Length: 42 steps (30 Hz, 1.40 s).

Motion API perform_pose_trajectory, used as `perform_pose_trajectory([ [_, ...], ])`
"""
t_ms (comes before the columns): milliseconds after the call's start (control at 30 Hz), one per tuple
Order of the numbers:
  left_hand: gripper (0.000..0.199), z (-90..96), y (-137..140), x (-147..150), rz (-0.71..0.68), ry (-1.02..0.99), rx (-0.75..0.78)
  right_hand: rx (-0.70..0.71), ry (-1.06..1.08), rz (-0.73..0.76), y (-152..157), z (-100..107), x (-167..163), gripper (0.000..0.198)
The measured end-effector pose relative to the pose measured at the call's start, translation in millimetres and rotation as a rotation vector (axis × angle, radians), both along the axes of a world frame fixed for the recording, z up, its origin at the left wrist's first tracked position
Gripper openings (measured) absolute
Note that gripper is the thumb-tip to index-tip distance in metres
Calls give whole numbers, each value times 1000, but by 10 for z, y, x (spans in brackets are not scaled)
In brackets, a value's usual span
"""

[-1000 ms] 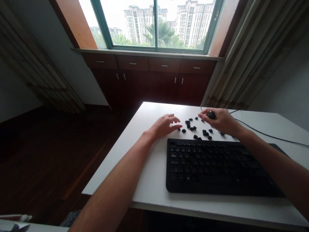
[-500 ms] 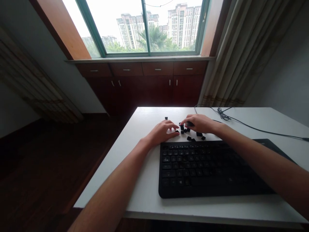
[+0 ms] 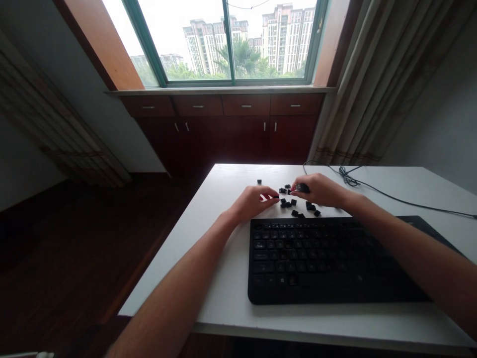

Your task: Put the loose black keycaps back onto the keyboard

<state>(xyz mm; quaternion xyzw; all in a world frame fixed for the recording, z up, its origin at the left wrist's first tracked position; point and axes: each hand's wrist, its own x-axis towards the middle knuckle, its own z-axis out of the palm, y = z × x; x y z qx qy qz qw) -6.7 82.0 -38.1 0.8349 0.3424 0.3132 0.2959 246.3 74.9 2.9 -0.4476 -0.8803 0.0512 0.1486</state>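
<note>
black keycaps (image 3: 294, 202) are lying scattered on the white table (image 3: 219, 293), just beyond the keyboard (image 3: 320, 266). your left hand (image 3: 251, 203) is pinching a small black piece (image 3: 276, 197) between thumb and forefinger. your right hand (image 3: 319, 190) is curling its fingers around a dark rounded object (image 3: 303, 188); its fingertips are nearing another keycap (image 3: 288, 192), whether touching cannot be told. a black cable (image 3: 346, 176) is lying beyond your right wrist.
</note>
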Motion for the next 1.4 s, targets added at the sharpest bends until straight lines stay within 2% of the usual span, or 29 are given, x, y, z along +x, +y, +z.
perform_pose_trajectory([
  [67,38,67,-37,38,-23,-122,-168,-6,99,-29,-115,21,50,25],
  [200,47,196,-133,121,-74,-410,-603,2,216,-35,-412,69,144,23],
  [333,42,242,-218,202,-134,-530,-784,65,270,-10,-687,90,197,29],
  [467,39,242,-282,270,-154,-529,-821,117,359,5,-825,42,218,25],
  [800,27,283,-333,269,-194,-644,-896,73,467,-44,-931,-39,188,16],
  [933,26,291,-346,274,-188,-623,-911,85,468,-23,-955,-46,169,17],
  [1167,27,298,-362,267,-262,-543,-903,118,435,-31,-982,-52,154,19],
  [1267,25,307,-362,264,-287,-543,-905,88,464,-12,-982,-40,134,20],
  [1400,26,308,-360,266,-244,-567,-918,50,530,-57,-973,-20,108,18],
])
